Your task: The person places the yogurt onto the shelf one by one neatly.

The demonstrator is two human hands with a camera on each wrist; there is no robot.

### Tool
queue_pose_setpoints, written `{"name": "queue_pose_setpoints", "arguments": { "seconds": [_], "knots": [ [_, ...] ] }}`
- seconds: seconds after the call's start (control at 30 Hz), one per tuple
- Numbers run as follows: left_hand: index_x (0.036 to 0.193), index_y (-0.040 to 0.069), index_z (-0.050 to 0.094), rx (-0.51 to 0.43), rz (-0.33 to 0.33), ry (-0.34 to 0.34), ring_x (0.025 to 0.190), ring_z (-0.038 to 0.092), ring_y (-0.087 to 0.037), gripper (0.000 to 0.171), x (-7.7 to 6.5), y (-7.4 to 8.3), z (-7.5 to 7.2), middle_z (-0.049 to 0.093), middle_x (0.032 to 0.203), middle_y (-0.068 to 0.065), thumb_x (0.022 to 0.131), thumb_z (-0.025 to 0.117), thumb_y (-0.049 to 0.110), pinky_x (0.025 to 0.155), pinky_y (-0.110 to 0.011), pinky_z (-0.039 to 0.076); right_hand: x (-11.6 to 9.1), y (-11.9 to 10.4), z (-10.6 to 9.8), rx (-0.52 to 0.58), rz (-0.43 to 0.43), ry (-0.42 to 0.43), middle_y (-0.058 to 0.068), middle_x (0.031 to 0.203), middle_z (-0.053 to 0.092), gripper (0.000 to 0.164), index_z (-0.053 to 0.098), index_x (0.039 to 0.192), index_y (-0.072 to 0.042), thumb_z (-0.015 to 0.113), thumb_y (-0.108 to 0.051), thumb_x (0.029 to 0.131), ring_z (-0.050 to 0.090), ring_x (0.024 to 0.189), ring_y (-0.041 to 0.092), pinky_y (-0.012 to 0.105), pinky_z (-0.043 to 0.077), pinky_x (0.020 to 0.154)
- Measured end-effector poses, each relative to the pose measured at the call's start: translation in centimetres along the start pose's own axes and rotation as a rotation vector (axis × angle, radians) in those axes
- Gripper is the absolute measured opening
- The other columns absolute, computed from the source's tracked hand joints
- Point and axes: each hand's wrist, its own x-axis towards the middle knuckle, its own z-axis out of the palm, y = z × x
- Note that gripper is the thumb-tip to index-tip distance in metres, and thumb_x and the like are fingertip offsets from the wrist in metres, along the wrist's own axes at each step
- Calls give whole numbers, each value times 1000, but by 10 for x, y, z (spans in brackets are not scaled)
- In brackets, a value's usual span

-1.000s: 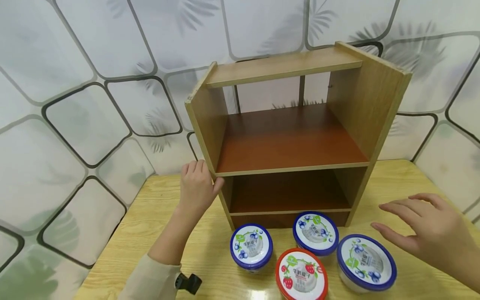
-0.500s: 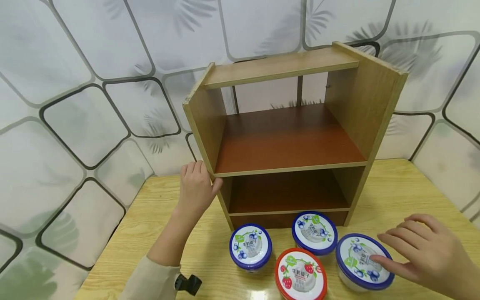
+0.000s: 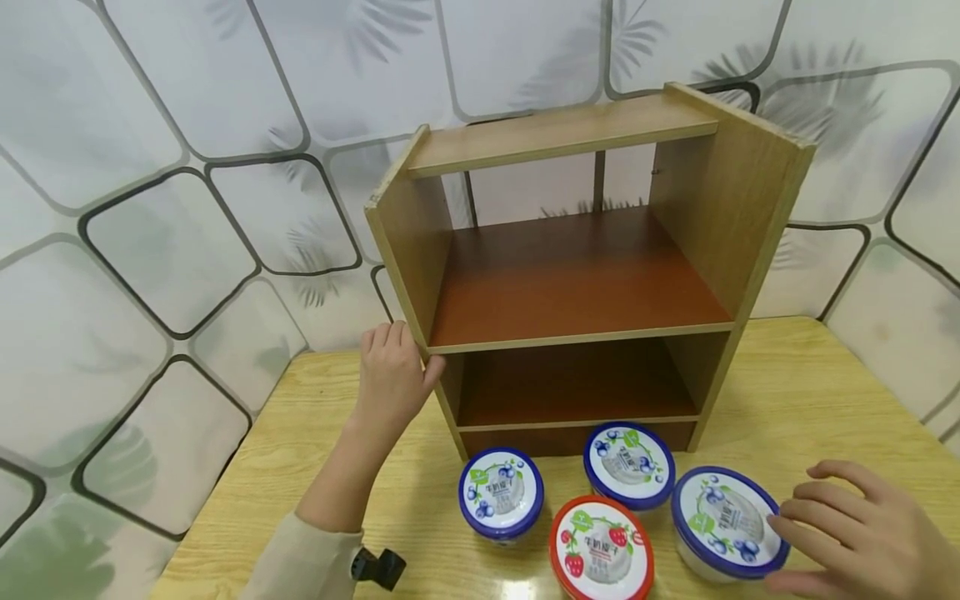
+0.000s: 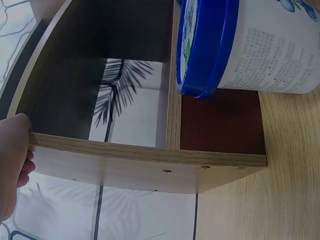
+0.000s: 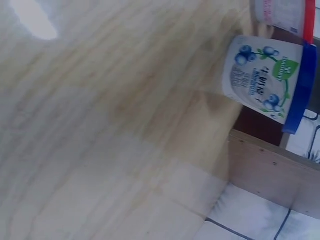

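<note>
My left hand [image 3: 393,375] grips the left side panel of a small wooden shelf unit [image 3: 585,275], thumb at the front edge where the middle board meets it. The left wrist view shows the same hand [image 4: 12,165] with fingertips behind the panel. My right hand [image 3: 862,525] is at the right side of a blue-lidded blueberry tub [image 3: 727,521], its loosely bent fingers overlapping the lid's edge. Two more blue-lidded tubs, one at left [image 3: 501,493] and one further back [image 3: 630,465], stand with a red-lidded strawberry tub [image 3: 602,548] before the shelf unit.
The shelf unit stands upright on a light wood-grain table [image 3: 315,450], with an open upper bay and a lower one. Behind them hangs a patterned wall covering [image 3: 187,250]. A black wrist device [image 3: 377,568] sits on the left sleeve.
My right hand has come down and toward the front, passing over the right blueberry tub's lid and then drawing back to its right side. The left hand keeps its grip; the tubs stay put.
</note>
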Motion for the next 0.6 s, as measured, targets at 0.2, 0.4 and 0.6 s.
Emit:
{"name": "queue_pose_setpoints", "arguments": {
  "seconds": [0.2, 0.4, 0.6],
  "knots": [
    [76, -4, 51, -19, -15, 9, 68, 49, -35, 27, -1, 0, 1, 55, 69, -17, 78, 56, 22, 67, -43, 37, -2, -5, 1, 22, -23, 26, -1, 55, 56, 45, 60, 61, -11, 60, -49, 85, 48, 51, 14, 31, 38, 84],
    [76, -4, 51, -16, -22, 1, 70, 50, -36, 26, -1, 1, 1, 55, 71, -18, 79, 55, 22, 68, -43, 37, -25, -6, 3, 35, -32, 40, -1, 58, 57, 43, 62, 64, -10, 64, -49, 83, 50, 53, 16, 32, 41, 82],
    [76, -4, 51, -15, -27, -14, 71, 50, -36, 27, -2, 2, 2, 55, 71, -18, 80, 54, 22, 69, -44, 36, -38, -7, 4, 36, -13, -10, 1, 60, 59, 45, 62, 65, -10, 63, -52, 82, 52, 55, 17, 31, 40, 78]
  ]
}}
